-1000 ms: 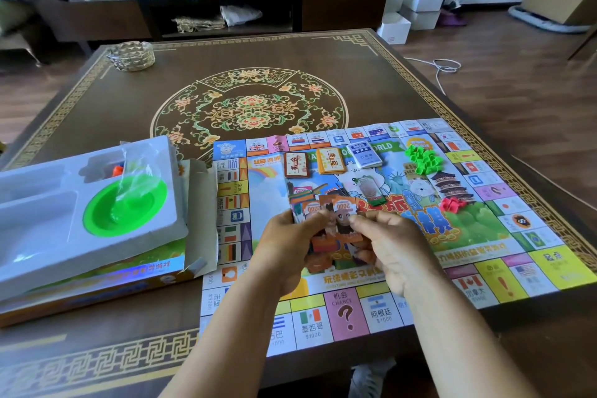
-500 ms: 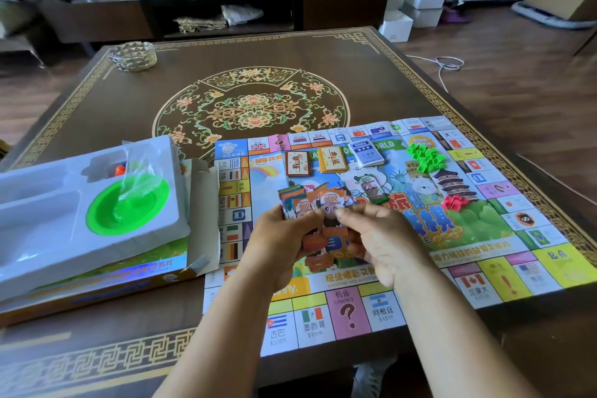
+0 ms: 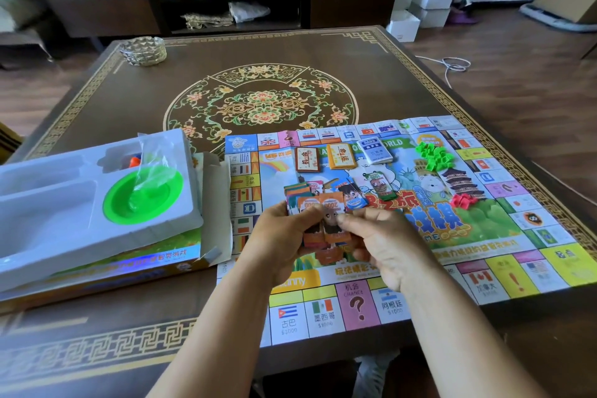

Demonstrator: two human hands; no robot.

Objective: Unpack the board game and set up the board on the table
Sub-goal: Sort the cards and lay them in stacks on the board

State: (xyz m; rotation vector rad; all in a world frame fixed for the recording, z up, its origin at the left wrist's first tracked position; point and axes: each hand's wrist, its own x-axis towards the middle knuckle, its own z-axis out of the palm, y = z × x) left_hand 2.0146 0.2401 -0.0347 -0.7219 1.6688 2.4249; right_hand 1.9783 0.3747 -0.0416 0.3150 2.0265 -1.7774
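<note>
Sitting on the flattened game box [image 3: 106, 271] at the left of the dark brown patterned desk [image 3: 323, 74], a white moulded plastic tray [image 3: 48, 213] holds a round bright green dish [image 3: 143, 197] in one well, with a crumpled clear plastic bag [image 3: 151, 155] over it and a small orange piece [image 3: 135, 159] in a well behind; its other long compartments look bare. Just right of the box, the colourful paper game board [image 3: 517, 236] lies unfolded and flat on the desk, creased along its folds, its border made of squares with flags and prices, its near edge hanging slightly over the desk's front. On the board rest a red-brown card stack [image 3: 307, 159], a yellow card stack [image 3: 341, 156] and a blue-white card stack [image 3: 376, 150] in a row, a loose pile of small green plastic houses [image 3: 434, 155], a smaller pile of red plastic pieces [image 3: 463, 200], and a green paper note stack [image 3: 381, 186]. Above the board's middle, the left hand [image 3: 284, 236] is closed around a fanned bundle of paper play money [image 3: 318, 207], orange notes marked 2000 on top, while the right hand [image 3: 384, 242] pinches the front note between thumb and fingertips. A faceted glass ashtray [image 3: 143, 50] stands at the desk's far left corner.
</note>
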